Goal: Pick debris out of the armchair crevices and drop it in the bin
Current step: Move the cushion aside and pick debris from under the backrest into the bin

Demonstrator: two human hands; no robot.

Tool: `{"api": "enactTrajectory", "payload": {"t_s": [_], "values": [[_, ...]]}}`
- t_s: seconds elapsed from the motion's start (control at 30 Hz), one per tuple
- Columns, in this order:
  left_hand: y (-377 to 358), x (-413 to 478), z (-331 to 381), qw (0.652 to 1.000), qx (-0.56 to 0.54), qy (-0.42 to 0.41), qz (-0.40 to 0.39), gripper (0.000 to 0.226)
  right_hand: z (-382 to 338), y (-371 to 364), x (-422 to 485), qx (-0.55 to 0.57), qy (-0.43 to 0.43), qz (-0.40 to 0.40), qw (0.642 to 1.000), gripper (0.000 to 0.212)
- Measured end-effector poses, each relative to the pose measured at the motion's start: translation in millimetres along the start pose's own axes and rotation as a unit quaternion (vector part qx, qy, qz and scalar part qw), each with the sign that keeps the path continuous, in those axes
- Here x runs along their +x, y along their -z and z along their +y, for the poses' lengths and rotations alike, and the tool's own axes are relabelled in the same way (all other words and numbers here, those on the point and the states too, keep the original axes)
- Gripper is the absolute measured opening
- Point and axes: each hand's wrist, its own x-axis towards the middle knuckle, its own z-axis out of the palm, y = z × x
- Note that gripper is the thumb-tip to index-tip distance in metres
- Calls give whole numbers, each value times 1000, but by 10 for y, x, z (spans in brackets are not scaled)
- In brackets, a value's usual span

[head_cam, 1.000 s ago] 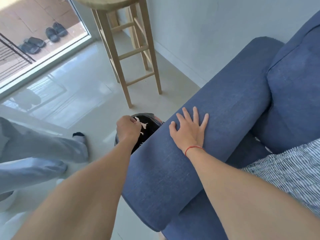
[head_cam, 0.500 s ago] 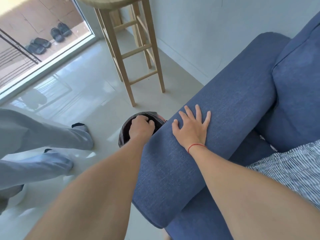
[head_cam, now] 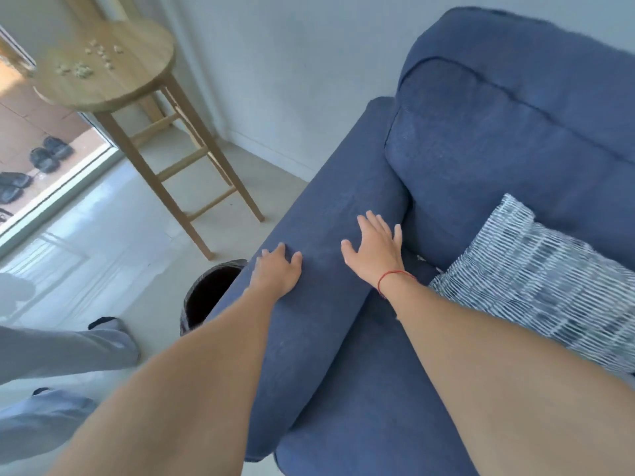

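Observation:
A blue fabric armchair [head_cam: 481, 149] fills the right side. My left hand [head_cam: 278, 271] lies on its left armrest [head_cam: 309, 338], fingers spread and holding nothing. My right hand [head_cam: 376, 252], with a red string at the wrist, rests flat on the same armrest nearer the seat. Small pale debris bits [head_cam: 420, 258] show in the crevice between armrest and seat, just right of my right hand. The bin [head_cam: 206, 290], lined with a black bag, stands on the floor beside the armrest, partly hidden by my left forearm.
A striped cushion [head_cam: 536, 280] lies on the seat at the right. A wooden stool [head_cam: 103, 67] with small pale crumbs on top stands at the back left. My legs in grey trousers [head_cam: 58, 352] are at the lower left. Shoes [head_cam: 44, 156] sit outside the glass door.
My left hand came away from the bin and now rests on the armrest. My right hand slid along the armrest toward the seat. The view swung up and right.

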Motion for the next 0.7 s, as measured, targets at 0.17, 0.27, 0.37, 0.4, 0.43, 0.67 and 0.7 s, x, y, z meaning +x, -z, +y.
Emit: {"api": "enactTrajectory", "payload": {"t_s": [0.17, 0.27, 0.37, 0.4, 0.43, 0.67, 0.7], "values": [[-428, -216, 1000, 995, 14, -97, 8, 63, 757, 652, -153, 3, -31, 72, 997, 59], [-762, -421, 1632, 986, 26, -165, 5, 65, 1239, 998, -261, 2, -52, 106, 993, 60], [-1082, -658, 2202, 973, 37, -229, -5, 64, 1761, 1316, -398, -2, -90, 141, 986, 57], [-1183, -724, 2364, 967, 43, -249, -9, 64, 1939, 1400, -452, -2, -106, 148, 983, 56], [-1281, -786, 2514, 962, 50, -269, -10, 64, 2116, 1469, -512, -1, -120, 154, 981, 56], [-1825, -922, 3098, 900, 164, -402, 34, 68, 3043, 1543, -871, -17, -198, 89, 976, 65], [-1886, -928, 3122, 890, 199, -408, 22, 73, 3119, 1511, -908, -13, -201, 79, 976, 66]]}}
